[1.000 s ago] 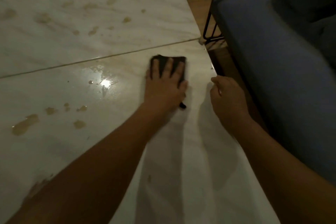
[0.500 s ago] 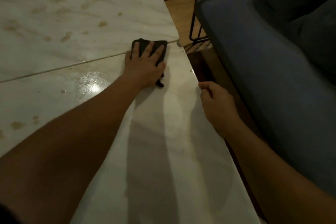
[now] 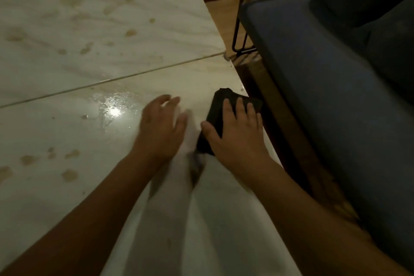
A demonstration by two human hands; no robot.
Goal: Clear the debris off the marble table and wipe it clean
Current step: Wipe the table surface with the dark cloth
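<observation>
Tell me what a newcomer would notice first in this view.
The right hand presses a dark cloth flat at the right edge of the marble table, the left hand open beside it. Brown stains dot the far slab and the left side, and a wet patch glares near the seam.

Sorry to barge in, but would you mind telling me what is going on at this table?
A person is wiping the marble table. Their right hand presses a dark cloth flat near the table's right edge, beside a blue sofa. The left hand is open next to it and holds nothing. Brownish stains remain on the left and on the far slab, and a wet patch glistens.
</observation>
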